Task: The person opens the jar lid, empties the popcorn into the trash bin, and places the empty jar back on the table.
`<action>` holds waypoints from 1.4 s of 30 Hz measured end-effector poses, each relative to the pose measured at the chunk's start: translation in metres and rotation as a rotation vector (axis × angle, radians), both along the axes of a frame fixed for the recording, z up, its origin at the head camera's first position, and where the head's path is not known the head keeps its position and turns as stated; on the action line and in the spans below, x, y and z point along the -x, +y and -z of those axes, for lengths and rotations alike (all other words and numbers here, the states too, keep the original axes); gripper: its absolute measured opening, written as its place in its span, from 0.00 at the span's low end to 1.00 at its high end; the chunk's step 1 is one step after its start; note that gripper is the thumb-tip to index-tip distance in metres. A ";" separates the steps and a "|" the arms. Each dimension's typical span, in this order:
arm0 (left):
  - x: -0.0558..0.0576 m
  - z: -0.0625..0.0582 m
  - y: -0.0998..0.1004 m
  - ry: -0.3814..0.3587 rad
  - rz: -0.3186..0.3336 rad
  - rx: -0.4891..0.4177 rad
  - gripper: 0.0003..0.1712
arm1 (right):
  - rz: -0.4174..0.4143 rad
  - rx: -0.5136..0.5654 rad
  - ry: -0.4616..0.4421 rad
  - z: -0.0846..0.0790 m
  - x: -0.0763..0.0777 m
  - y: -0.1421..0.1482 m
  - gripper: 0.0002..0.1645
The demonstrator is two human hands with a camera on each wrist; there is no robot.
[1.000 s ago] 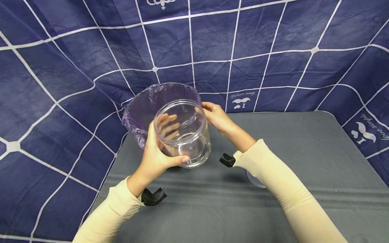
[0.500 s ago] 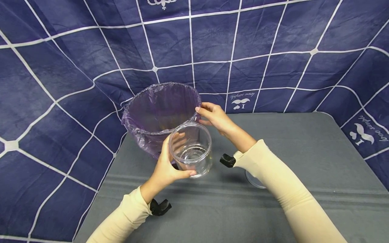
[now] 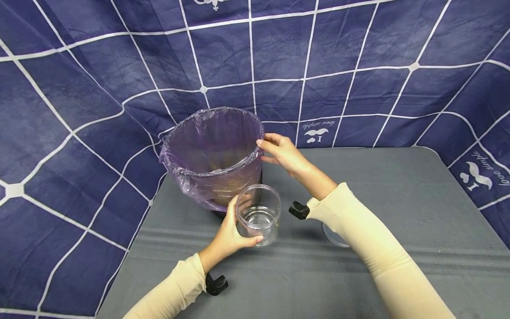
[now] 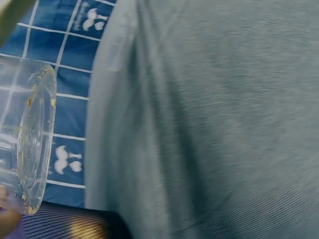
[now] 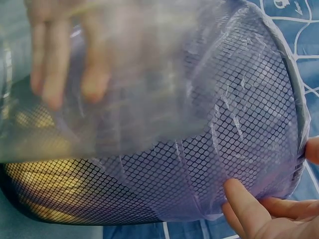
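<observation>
A clear plastic jar (image 3: pixel 260 212) is gripped in my left hand (image 3: pixel 233 232), thumb on the near side and fingers on the far side, its open mouth facing up. Yellowish crumbs cling around the base of the jar (image 4: pixel 37 134) in the left wrist view. Behind it stands a black mesh wastebasket (image 3: pixel 223 188) lined with a thin purple bag (image 3: pixel 187 170) folded over the rim. My right hand (image 3: pixel 284 155) holds the wastebasket's right rim, with its fingers against the lined mesh in the right wrist view. Something yellow shows through the lower mesh (image 5: pixel 55 189).
A clear round lid (image 3: pixel 334 237) lies on the grey cloth-covered table (image 3: pixel 398 190), partly hidden by the right sleeve (image 3: pixel 358 230). Blue cloth (image 3: pixel 350 88) with white lines hangs behind the table and along its sides.
My left hand has brought the jar down and to the right, away from the wastebasket's mouth toward the table. My right hand has stayed at the rim.
</observation>
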State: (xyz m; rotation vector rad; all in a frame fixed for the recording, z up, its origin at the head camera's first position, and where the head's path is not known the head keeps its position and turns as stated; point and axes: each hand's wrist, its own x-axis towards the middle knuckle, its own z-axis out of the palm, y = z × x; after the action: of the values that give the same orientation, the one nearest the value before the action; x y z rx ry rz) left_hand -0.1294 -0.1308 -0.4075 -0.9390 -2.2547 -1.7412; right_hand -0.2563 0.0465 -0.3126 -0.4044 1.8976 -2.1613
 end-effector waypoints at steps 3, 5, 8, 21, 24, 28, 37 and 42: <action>-0.001 0.009 0.003 0.002 -0.005 0.031 0.59 | -0.002 -0.005 -0.002 -0.001 -0.001 0.001 0.28; -0.001 0.015 0.005 0.011 -0.006 0.057 0.60 | 0.000 -0.007 -0.004 -0.001 -0.001 0.001 0.28; -0.001 0.021 0.010 0.029 -0.011 0.089 0.61 | 0.003 -0.010 -0.004 -0.003 -0.002 0.001 0.29; 0.016 0.079 0.015 -0.059 -0.072 0.151 0.63 | -0.011 0.003 0.000 0.000 -0.002 0.002 0.29; 0.018 0.087 0.015 -0.056 -0.067 0.155 0.62 | -0.010 0.008 0.001 -0.001 -0.002 0.002 0.29; 0.020 0.093 0.016 -0.045 -0.057 0.134 0.62 | -0.007 0.014 -0.003 -0.001 -0.002 0.002 0.28; 0.018 0.095 0.017 -0.070 -0.134 0.227 0.66 | -0.013 0.002 0.005 -0.002 -0.001 0.002 0.29; 0.017 0.094 0.016 -0.047 -0.115 0.253 0.72 | -0.017 -0.097 0.034 -0.002 -0.001 0.006 0.29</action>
State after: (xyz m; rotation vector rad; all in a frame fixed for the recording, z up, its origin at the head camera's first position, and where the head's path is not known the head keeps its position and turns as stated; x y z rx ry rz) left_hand -0.1466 -0.1153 -0.5010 -0.7979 -2.5481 -1.4713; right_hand -0.2554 0.0520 -0.3102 -0.4398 2.0003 -2.0541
